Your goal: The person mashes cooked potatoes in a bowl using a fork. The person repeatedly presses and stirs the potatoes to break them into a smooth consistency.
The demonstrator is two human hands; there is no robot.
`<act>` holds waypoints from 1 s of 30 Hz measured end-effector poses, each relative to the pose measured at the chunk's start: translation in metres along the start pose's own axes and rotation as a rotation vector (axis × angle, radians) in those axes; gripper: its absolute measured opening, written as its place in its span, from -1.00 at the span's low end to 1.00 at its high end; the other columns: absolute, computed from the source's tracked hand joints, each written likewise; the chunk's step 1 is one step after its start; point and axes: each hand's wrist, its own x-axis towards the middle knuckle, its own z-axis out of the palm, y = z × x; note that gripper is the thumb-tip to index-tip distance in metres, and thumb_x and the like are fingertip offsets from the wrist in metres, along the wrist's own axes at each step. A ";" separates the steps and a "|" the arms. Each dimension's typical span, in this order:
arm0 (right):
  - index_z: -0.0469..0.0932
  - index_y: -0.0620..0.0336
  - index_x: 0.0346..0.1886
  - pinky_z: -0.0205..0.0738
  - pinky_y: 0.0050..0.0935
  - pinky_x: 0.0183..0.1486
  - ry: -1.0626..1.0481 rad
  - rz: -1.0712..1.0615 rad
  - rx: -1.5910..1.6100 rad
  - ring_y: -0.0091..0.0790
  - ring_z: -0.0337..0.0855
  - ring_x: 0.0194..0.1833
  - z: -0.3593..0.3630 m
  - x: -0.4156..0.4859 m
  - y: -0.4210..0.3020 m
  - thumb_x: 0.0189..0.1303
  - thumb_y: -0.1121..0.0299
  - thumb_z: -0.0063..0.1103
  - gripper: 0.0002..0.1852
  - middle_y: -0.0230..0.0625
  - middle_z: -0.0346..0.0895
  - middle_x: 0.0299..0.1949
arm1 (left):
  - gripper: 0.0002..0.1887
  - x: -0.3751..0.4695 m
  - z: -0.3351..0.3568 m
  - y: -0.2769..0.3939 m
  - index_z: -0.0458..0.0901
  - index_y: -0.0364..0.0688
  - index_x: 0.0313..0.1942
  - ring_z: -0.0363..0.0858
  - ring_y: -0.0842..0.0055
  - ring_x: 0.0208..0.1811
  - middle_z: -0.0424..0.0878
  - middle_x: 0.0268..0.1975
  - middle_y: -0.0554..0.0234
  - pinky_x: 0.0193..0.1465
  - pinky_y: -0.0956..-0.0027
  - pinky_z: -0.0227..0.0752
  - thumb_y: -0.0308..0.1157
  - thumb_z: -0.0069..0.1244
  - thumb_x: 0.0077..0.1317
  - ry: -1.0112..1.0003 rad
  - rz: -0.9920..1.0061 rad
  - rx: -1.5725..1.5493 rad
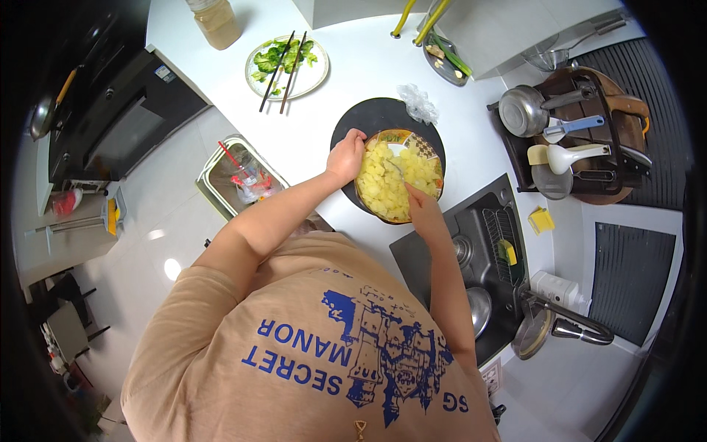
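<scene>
A patterned plate point(393, 136) heaped with lumpy yellow food, likely crushed potato point(380, 190), rests on a round black mat point(362, 115). My left hand point(347, 157) grips the plate's left rim, fingers curled at the edge. At the lower right of the plate, my right hand point(426, 212) holds a slim metal utensil point(395, 167). Its tip is sunk in the yellow food, so I cannot tell whether it is a fork or a spoon. A crumpled clear plastic bag point(418, 103) lies at the mat's upper right edge.
Chopsticks point(294, 72) lie across a plate of broccoli point(270, 59). Beyond are a jar point(215, 23) and a dish with scallion and garlic point(450, 65). The sink point(486, 232) and utensil rack point(585, 110) are at right; a lined bin point(243, 177) stands below the counter's left edge.
</scene>
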 end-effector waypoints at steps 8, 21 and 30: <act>0.52 -0.04 0.17 0.48 -0.08 -0.18 -0.023 0.015 -0.551 0.06 0.63 -0.27 0.017 -0.011 -0.046 0.34 0.28 -0.13 -0.63 0.08 0.59 -0.35 | -0.68 0.001 0.001 -0.005 0.44 -0.20 -0.06 0.58 0.04 -0.12 0.62 -0.24 -0.09 -0.02 0.15 0.39 -0.22 -0.39 0.44 0.016 0.028 -0.014; 0.48 -0.05 0.21 0.48 -0.10 -0.26 -0.124 0.006 -0.640 0.04 0.62 -0.35 0.002 -0.061 -0.044 0.29 0.39 -0.08 -0.58 -0.01 0.59 -0.43 | -0.69 0.002 0.004 -0.007 0.45 -0.17 -0.06 0.58 0.02 -0.11 0.65 -0.22 -0.07 -0.04 0.06 0.39 -0.22 -0.38 0.42 0.012 0.013 -0.007; 0.51 -0.02 0.17 0.45 -0.10 -0.32 -0.003 -0.050 -0.402 0.03 0.61 -0.39 -0.006 -0.057 -0.036 0.28 0.39 -0.04 -0.61 -0.01 0.53 -0.50 | -0.67 0.000 -0.001 -0.001 0.45 -0.21 -0.05 0.58 0.06 -0.10 0.62 -0.19 -0.09 0.01 0.18 0.39 -0.24 -0.41 0.44 -0.009 -0.025 -0.004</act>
